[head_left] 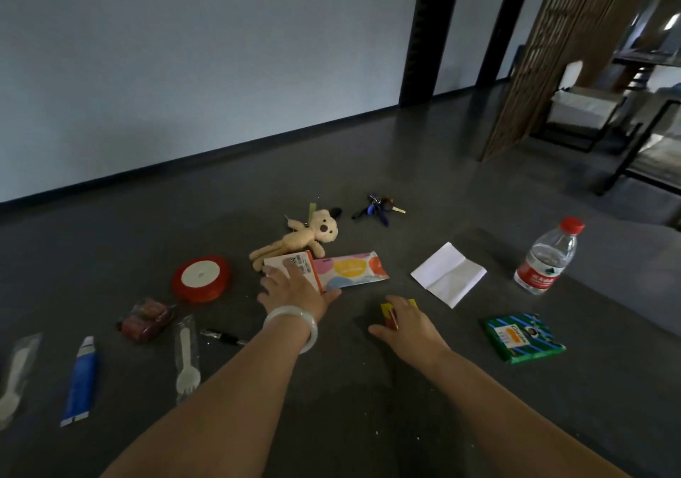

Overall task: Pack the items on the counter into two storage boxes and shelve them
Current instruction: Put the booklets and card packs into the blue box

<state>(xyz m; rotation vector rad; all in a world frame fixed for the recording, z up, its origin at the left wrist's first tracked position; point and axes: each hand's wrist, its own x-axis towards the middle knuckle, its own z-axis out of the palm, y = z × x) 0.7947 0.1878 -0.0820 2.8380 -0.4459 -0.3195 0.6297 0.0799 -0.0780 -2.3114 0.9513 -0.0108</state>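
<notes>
Flat carton [301,261] under left hand [294,289], fingers spread, right hand [409,321] fingers clamping yellow box [387,310]

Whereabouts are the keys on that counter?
In the head view, the keys lie toward the far side of the counter, near the middle, just right of the plush bear and beyond the colourful packet.

Bare counter [350,411] in front; beyond, plush bear [313,234], ribbon spool [202,278] and wipes pack [353,269] close together.
</notes>
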